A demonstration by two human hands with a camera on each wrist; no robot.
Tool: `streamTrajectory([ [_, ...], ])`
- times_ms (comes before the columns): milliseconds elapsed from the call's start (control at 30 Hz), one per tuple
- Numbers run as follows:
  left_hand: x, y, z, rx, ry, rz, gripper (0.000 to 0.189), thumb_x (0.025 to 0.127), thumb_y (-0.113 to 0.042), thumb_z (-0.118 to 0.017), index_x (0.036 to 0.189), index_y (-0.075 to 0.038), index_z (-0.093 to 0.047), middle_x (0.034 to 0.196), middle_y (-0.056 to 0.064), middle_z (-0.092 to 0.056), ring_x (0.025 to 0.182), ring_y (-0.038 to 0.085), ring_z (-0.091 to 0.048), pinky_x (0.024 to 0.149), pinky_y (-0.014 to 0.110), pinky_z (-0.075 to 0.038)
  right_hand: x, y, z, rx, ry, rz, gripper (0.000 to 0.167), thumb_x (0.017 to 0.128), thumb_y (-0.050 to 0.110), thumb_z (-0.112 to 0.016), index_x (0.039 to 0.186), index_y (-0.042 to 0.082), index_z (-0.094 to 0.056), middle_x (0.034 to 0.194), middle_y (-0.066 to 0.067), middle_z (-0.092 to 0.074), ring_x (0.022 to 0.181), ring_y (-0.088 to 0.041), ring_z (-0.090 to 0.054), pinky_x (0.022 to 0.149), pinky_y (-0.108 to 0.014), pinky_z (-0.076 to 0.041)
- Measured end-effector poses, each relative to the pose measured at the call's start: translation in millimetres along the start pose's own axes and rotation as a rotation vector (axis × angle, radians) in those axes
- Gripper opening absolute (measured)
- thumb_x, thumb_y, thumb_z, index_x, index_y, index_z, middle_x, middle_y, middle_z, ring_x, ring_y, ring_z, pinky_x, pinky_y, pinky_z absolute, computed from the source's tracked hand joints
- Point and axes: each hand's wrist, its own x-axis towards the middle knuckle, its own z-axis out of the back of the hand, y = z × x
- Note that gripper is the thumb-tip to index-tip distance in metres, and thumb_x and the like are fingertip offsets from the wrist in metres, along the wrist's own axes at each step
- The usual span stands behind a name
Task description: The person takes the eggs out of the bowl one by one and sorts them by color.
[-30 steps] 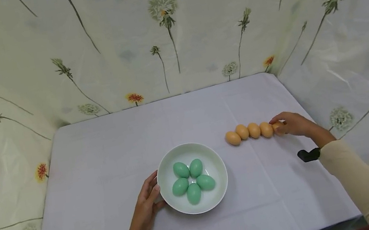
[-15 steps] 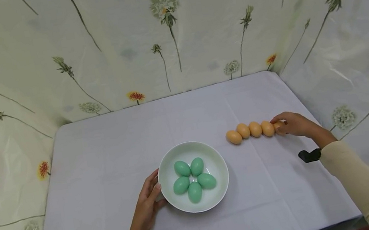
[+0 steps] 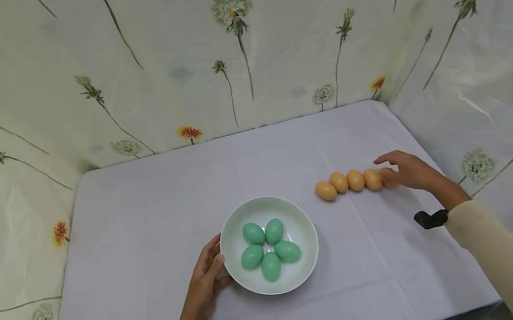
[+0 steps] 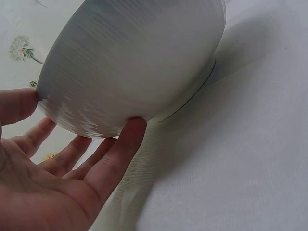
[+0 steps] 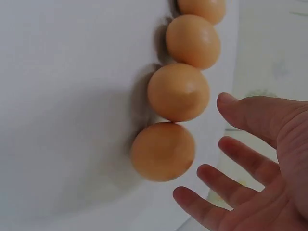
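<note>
A white bowl [image 3: 304, 220] stands on the cloth, with several green eggs [image 3: 271, 267] arranged in a ring inside. My left hand [image 3: 202, 291] holds the bowl's left side; in the left wrist view its thumb is at the rim and its fingers [image 4: 108, 168] curve against the outer wall. To the right, several brown eggs [image 3: 355, 180] lie in a touching row. By the egg at the row's right end [image 5: 163, 151], my right hand [image 3: 411, 171] hovers with fingers spread and holds nothing; the right wrist view shows a gap between fingertips and egg.
A white cloth [image 3: 166, 198] covers the table. Flower-printed sheeting [image 3: 287, 36] rises behind it and at both sides. The table's front edge shows at the lower right. Each wrist wears a black mount [image 3: 431, 218].
My right hand has let go of the brown egg at the row's right end, its fingers opening and lifting slightly. The left hand, bowl and eggs stay put.
</note>
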Motion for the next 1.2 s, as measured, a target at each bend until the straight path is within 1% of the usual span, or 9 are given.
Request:
streamTrajectory([
  [167, -0.1, -0.4, 0.2, -0.004, -0.004, 0.005, 0.050, 0.106, -0.026, -0.050, 0.153, -0.023, -0.036, 0.157, 0.012, -0.037, 0.133, 0.030, -0.050, 0.093, 0.045, -0.055, -1.5, 32, 7, -0.001, -0.030, 0.056, 0.045, 0.098, 0.016, -0.064, 0.139, 0.002, -0.053, 0.145, -0.026, -0.045, 0.130, -0.048, -0.044, 0.101, -0.064, -0.043],
  [267, 0.5, -1.4, 0.0, -0.007, -0.002, 0.006, 0.049, 0.106, -0.026, -0.050, 0.153, -0.023, -0.036, 0.157, 0.012, -0.037, 0.131, 0.027, -0.051, 0.092, 0.045, -0.055, -4.1, 59, 10, 0.010, -0.039, 0.135, 0.045, 0.097, 0.014, -0.066, 0.138, 0.002, -0.053, 0.142, -0.024, -0.048, 0.128, -0.047, -0.049, 0.100, -0.062, -0.045],
  [367, 0.7, -2.0, -0.4, -0.012, 0.000, 0.005, 0.050, 0.105, -0.026, -0.051, 0.153, -0.022, -0.036, 0.156, 0.012, -0.038, 0.129, 0.025, -0.053, 0.091, 0.043, -0.056, -6.9, 89, 11, 0.030, -0.026, 0.215, 0.045, 0.096, 0.011, -0.067, 0.137, 0.003, -0.054, 0.140, -0.023, -0.051, 0.126, -0.046, -0.053, 0.098, -0.061, -0.048],
  [433, 0.5, -2.0, -0.6, -0.011, 0.000, 0.005, 0.050, 0.105, -0.026, -0.051, 0.153, -0.023, -0.036, 0.156, 0.012, -0.038, 0.128, 0.024, -0.053, 0.091, 0.043, -0.056, -8.0, 109, 9, 0.047, 0.003, 0.257, 0.046, 0.094, 0.010, -0.069, 0.137, 0.004, -0.055, 0.139, -0.021, -0.052, 0.126, -0.044, -0.054, 0.097, -0.059, -0.050],
  [600, 0.1, -2.4, -1.1, -0.010, -0.010, -0.001, 0.049, 0.105, -0.025, -0.051, 0.152, -0.023, -0.037, 0.155, 0.012, -0.039, 0.131, 0.029, -0.051, 0.091, 0.044, -0.055, -7.3, 153, 0, 0.092, 0.097, 0.343, 0.048, 0.094, 0.014, -0.071, 0.138, 0.008, -0.055, 0.141, -0.012, -0.054, 0.127, -0.038, -0.055, 0.093, -0.049, -0.055],
  [800, 0.2, -2.0, 0.0, -0.009, -0.011, -0.004, 0.048, 0.105, -0.025, -0.050, 0.152, -0.023, -0.037, 0.155, 0.012, -0.040, 0.131, 0.031, -0.051, 0.091, 0.044, -0.056, -2.3, 196, -16, 0.133, 0.161, 0.483, 0.044, 0.093, 0.016, -0.072, 0.134, 0.012, -0.058, 0.137, -0.007, -0.057, 0.123, -0.030, -0.059, 0.088, -0.036, -0.058],
  [967, 0.1, -1.5, 1.2, -0.011, -0.011, -0.001, 0.048, 0.105, -0.025, -0.051, 0.152, -0.023, -0.037, 0.155, 0.012, -0.039, 0.131, 0.031, -0.051, 0.090, 0.043, -0.056, 3.0, 222, -30, 0.146, 0.209, 0.575, 0.041, 0.093, 0.012, -0.071, 0.132, 0.009, -0.059, 0.134, -0.012, -0.058, 0.119, -0.030, -0.060, 0.084, -0.029, -0.059],
  [1100, 0.5, -1.8, 0.9, -0.016, -0.011, -0.002, 0.048, 0.105, -0.026, -0.051, 0.152, -0.023, -0.038, 0.155, 0.012, -0.040, 0.131, 0.030, -0.051, 0.089, 0.042, -0.056, 7.6, 238, -44, 0.147, 0.273, 0.603, 0.041, 0.093, 0.011, -0.070, 0.133, 0.005, -0.058, 0.135, -0.014, -0.058, 0.120, -0.033, -0.059, 0.084, -0.027, -0.059],
  [1200, 0.6, -1.8, 0.9, -0.018, -0.011, -0.005, 0.048, 0.106, -0.025, -0.050, 0.152, -0.023, -0.038, 0.155, 0.012, -0.040, 0.130, 0.030, -0.052, 0.089, 0.042, -0.056, 11.1, 248, -56, 0.119, 0.322, 0.624, 0.041, 0.094, 0.011, -0.070, 0.133, 0.005, -0.058, 0.135, -0.014, -0.057, 0.121, -0.035, -0.059, 0.083, -0.025, -0.058],
])
